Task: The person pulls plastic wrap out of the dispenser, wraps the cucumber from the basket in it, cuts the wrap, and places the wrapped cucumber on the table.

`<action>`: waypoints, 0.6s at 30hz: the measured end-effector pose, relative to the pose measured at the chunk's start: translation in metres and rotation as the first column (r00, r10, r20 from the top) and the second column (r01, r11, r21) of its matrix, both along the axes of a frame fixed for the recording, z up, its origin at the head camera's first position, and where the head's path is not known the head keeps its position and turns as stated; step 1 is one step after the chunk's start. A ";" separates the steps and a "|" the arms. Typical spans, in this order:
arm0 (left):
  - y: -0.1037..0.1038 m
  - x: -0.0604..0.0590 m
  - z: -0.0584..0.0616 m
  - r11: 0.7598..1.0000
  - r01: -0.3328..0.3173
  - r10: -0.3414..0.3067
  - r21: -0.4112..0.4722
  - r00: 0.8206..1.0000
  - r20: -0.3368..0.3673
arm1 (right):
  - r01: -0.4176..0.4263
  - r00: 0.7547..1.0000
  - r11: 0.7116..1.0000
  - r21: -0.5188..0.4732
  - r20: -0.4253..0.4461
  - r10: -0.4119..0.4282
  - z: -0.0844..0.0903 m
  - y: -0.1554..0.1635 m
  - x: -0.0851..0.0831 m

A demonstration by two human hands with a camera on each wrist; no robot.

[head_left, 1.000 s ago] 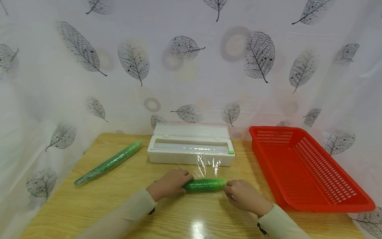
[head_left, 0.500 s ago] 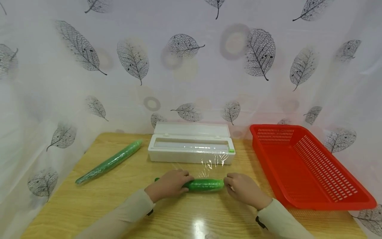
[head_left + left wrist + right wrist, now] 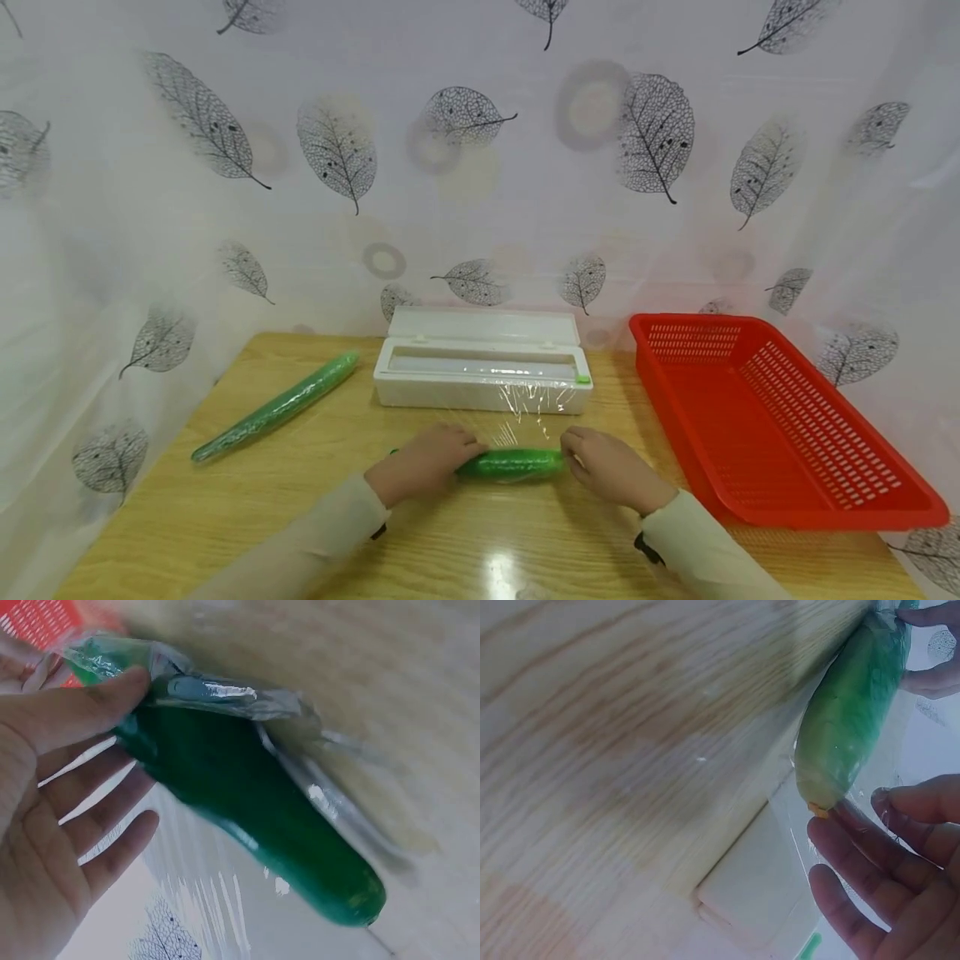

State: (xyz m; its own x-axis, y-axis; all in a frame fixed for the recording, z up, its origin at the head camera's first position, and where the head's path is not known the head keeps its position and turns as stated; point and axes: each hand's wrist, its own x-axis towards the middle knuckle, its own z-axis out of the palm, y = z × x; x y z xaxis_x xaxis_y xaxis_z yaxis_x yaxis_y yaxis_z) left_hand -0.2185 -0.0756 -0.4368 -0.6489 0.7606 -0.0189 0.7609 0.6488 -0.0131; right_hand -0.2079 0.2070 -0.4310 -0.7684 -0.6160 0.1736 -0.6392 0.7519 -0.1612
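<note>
A green cucumber (image 3: 513,463) lies crosswise near the middle of the table, partly covered by clear cling film (image 3: 512,432). The film stretches back from it to a white cling film dispenser (image 3: 480,396). My left hand (image 3: 427,461) grips the cucumber's left part; in the left wrist view the thumb (image 3: 124,694) lies over the film on it, fingers behind. At the pale end, my right hand (image 3: 611,469) pinches the film, with one fingertip by the cucumber's tip (image 3: 819,810) in the right wrist view. Part of the cucumber is hidden under my left hand.
Another cucumber (image 3: 277,408), wrapped in film, lies slanted on the left of the wooden table (image 3: 480,533). A red plastic basket (image 3: 675,433) stands on the right. The dispenser's lid (image 3: 483,327) is raised, and a leaf-patterned curtain (image 3: 480,208) hangs behind.
My right hand has shifted slightly back and left at the cucumber's pale end. The left hand keeps its grip with little movement. Creases in the film have changed.
</note>
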 end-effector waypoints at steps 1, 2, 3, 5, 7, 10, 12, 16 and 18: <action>-0.001 -0.001 0.001 1.000 0.002 -0.002 0.016 1.000 0.011 | -0.002 1.000 1.000 -0.008 0.004 0.002 0.000 0.000 0.000; -0.002 -0.003 0.001 1.000 0.008 -0.008 0.025 1.000 0.016 | -0.003 1.000 1.000 -0.015 0.007 0.003 0.000 0.000 0.000; -0.003 -0.004 0.002 0.999 0.019 -0.020 0.037 1.000 0.021 | -0.002 1.000 1.000 -0.022 0.013 0.002 0.000 0.000 -0.001; -0.005 -0.008 0.002 0.998 0.043 -0.044 0.049 0.999 0.031 | 0.004 1.000 0.999 -0.032 0.023 -0.003 0.000 0.000 -0.002; -0.007 -0.012 0.002 0.997 0.060 -0.062 0.052 0.997 0.048 | 0.013 0.999 0.999 -0.032 0.030 -0.012 0.000 0.000 -0.003; -0.008 -0.018 0.001 0.996 0.066 -0.072 0.062 0.992 0.101 | 0.040 0.997 0.999 -0.037 0.060 -0.038 -0.001 -0.001 -0.006; -0.010 -0.022 0.001 0.997 0.049 -0.058 0.063 0.987 0.150 | 0.061 0.995 0.997 -0.047 0.085 -0.057 -0.002 -0.001 -0.008; -0.010 -0.029 0.001 0.998 0.013 -0.028 0.064 0.971 0.237 | 0.099 0.987 0.992 -0.081 0.135 -0.087 -0.005 -0.002 -0.015; -0.010 -0.031 0.003 0.998 0.005 -0.023 0.068 0.963 0.269 | 0.108 0.985 0.990 -0.096 0.144 -0.093 -0.006 -0.003 -0.018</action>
